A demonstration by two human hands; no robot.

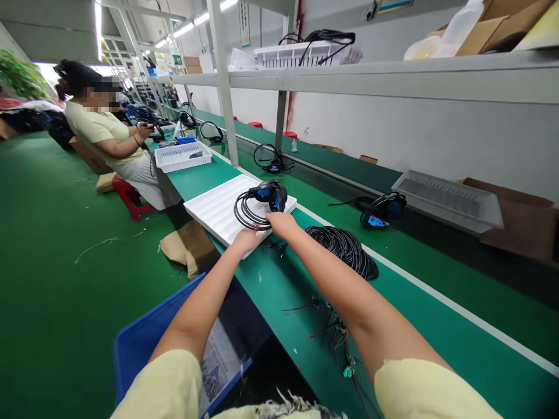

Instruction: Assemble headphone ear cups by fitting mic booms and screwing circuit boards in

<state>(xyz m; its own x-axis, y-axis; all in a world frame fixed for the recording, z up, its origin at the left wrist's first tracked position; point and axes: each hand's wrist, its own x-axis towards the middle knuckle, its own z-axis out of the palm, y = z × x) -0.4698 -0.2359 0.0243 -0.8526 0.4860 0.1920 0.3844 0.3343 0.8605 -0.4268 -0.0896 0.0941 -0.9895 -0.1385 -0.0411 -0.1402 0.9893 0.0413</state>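
A black and blue headset (271, 193) with a coiled black cable (245, 212) is held over the near right part of a white ribbed tray (213, 208). My left hand (250, 240) is closed on the lower part of the cable coil, its fingertips partly hidden. Just right of it, my right hand (280, 224) is closed at the underside of the headset, where the cable meets it. A large bundle of black cable (345, 247) lies on the green bench, right of my right hand. Small parts with thin wires (338, 326) lie nearer, beneath my right forearm.
Other headsets (379, 208) (271, 160) rest on the green belt behind the bench. A white basket (183, 156) stands farther left, near a seated person (102, 125). A blue bin (144, 337) is below the bench edge. A shelf (371, 78) with a post spans above.
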